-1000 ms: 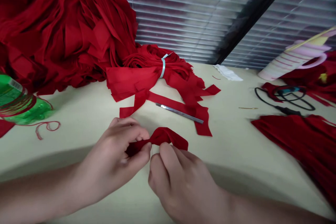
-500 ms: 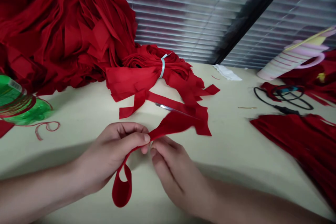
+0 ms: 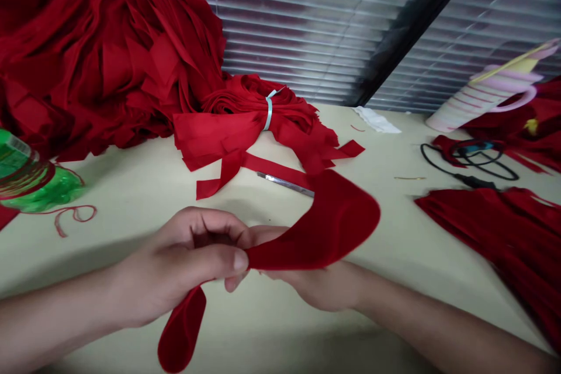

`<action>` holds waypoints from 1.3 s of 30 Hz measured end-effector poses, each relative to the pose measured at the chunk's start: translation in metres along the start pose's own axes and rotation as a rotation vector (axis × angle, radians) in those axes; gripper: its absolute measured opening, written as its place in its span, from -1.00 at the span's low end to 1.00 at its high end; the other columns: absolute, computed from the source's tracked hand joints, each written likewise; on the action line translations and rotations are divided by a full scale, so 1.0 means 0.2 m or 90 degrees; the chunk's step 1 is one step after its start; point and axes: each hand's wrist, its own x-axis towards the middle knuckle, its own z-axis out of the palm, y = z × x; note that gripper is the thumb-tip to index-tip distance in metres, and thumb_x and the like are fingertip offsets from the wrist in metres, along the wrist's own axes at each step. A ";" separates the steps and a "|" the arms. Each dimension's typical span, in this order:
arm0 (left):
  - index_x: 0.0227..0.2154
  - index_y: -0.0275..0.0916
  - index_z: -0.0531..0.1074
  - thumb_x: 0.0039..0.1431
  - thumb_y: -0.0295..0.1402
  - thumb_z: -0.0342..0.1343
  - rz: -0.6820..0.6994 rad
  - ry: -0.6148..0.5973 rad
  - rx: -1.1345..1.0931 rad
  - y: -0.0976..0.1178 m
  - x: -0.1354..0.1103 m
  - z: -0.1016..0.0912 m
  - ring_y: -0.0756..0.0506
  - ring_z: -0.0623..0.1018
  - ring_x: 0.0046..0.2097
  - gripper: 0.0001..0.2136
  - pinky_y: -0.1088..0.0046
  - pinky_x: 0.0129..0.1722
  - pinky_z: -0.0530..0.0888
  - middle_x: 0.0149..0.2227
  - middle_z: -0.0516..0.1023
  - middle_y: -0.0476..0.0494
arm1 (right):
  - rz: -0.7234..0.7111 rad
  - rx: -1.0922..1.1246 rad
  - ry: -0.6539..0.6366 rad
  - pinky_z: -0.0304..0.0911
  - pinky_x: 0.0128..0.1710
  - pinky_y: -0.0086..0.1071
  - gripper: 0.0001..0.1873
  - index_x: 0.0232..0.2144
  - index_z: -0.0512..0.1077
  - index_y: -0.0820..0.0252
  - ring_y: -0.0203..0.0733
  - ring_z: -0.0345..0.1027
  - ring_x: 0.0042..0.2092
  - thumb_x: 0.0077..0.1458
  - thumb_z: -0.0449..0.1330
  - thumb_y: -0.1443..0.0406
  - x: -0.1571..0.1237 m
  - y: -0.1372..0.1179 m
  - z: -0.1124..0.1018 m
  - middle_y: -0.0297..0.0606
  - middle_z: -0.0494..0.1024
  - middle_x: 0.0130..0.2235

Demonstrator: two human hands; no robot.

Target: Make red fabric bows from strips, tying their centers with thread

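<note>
A red fabric strip (image 3: 324,228) is held between both hands above the cream table (image 3: 385,263). My left hand (image 3: 184,269) pinches it with thumb and fingers near its middle; one end hangs down below the hand to the lower left. My right hand (image 3: 315,286) lies mostly under the wide right-hand loop of the strip, fingers closed against it beside the left thumb.
A tied bundle of red strips (image 3: 258,123) and a metal blade (image 3: 284,183) lie just beyond the hands. A big red fabric heap (image 3: 96,47) fills the back left, a green bottle (image 3: 30,178) the left edge. Red cloth (image 3: 499,234), black cable (image 3: 468,163) and a pink cone (image 3: 486,99) sit right.
The strip was bunched small between the fingers, then unfolded. Its right part now spreads into a wide loop over my right hand and the left end hangs lower.
</note>
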 end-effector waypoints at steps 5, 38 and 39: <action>-0.44 -0.20 0.35 -0.05 -0.60 0.03 0.115 -0.040 0.248 -0.03 -0.04 0.04 0.05 0.39 -0.38 -0.84 0.61 -0.48 0.31 -0.40 0.38 0.03 | 0.092 0.023 -0.079 0.22 -0.29 -0.42 -0.85 -0.46 0.24 0.23 -0.35 0.21 -0.34 0.15 -0.01 0.33 0.00 -0.03 -0.06 -0.34 0.30 -0.41; -0.54 -0.25 0.42 0.07 -0.36 0.11 -0.071 0.178 -0.028 -0.08 0.03 0.05 0.09 0.34 -0.48 -0.87 0.66 -0.49 0.28 -0.57 0.40 0.06 | -0.234 -1.069 0.373 0.07 -0.67 -0.35 -0.85 -0.42 0.36 0.34 -0.19 0.16 -0.60 0.03 0.00 0.52 -0.06 0.04 0.24 -0.23 0.32 -0.59; -0.55 -0.25 0.42 0.08 -0.37 0.11 -0.069 0.169 -0.069 -0.08 0.03 0.05 0.10 0.34 -0.48 -0.86 0.68 -0.48 0.28 -0.57 0.39 0.07 | -0.233 -1.069 0.380 0.08 -0.66 -0.35 -0.82 -0.41 0.37 0.37 -0.18 0.18 -0.60 0.04 -0.02 0.53 -0.06 0.03 0.24 -0.22 0.33 -0.58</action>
